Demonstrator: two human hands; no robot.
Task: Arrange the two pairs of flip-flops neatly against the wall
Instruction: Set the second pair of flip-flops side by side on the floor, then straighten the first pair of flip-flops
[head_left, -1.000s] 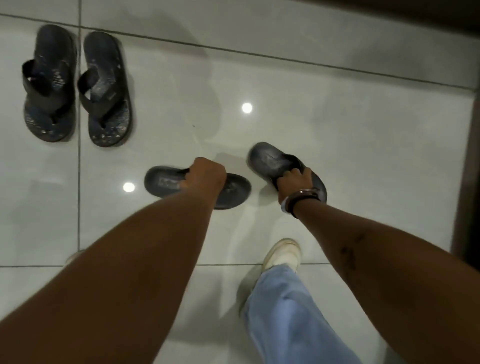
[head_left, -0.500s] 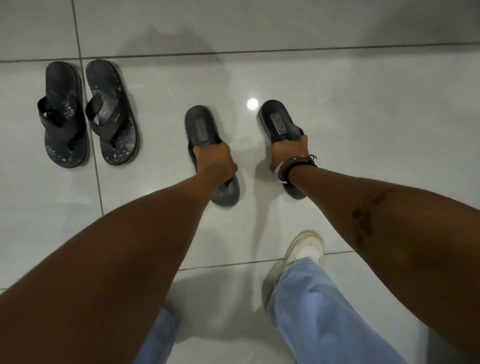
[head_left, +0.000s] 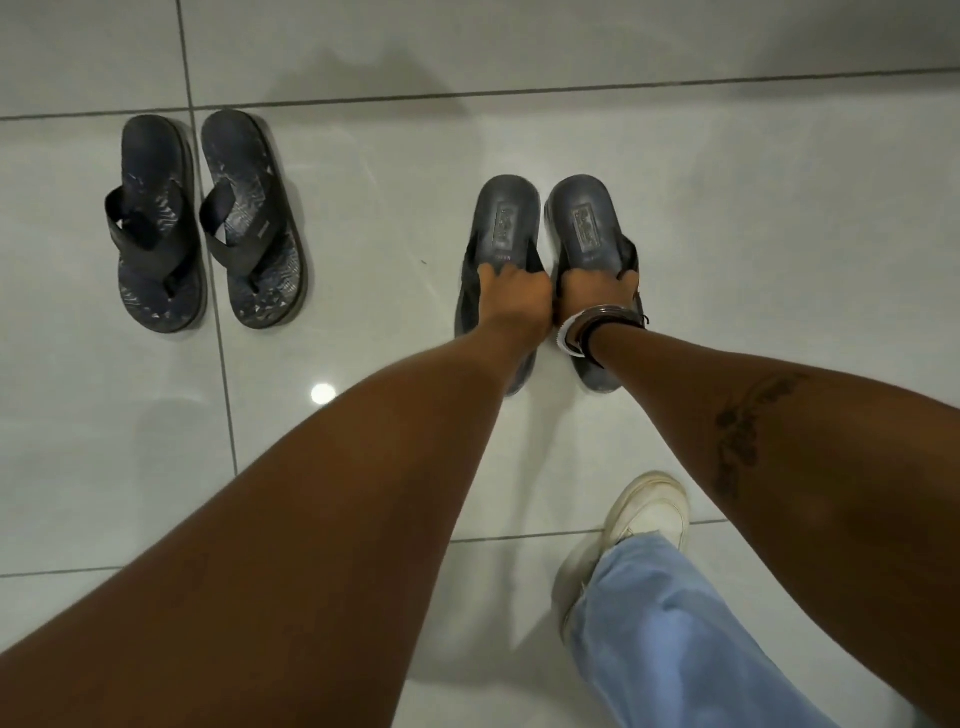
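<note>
Gripping straps, both hands (head_left: 558, 296) hold one flip-flop pair (head_left: 545, 234) side by side; other pair (head_left: 208, 223) apart.

left hand (head_left: 511, 297): bare forearm stretched forward and down, fingers curled closed, knuckles up | right hand (head_left: 597, 291): just beside the left, fingers curled closed, stacked bangles (head_left: 597, 327) on wrist, dark tattoo (head_left: 748, 421) on forearm | both arms nearly straight, converging

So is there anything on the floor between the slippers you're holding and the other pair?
No, nothing visible. Only bare tiled floor lies between the held flip-flops and the other pair. The left hand and right hand each grip one.
</note>
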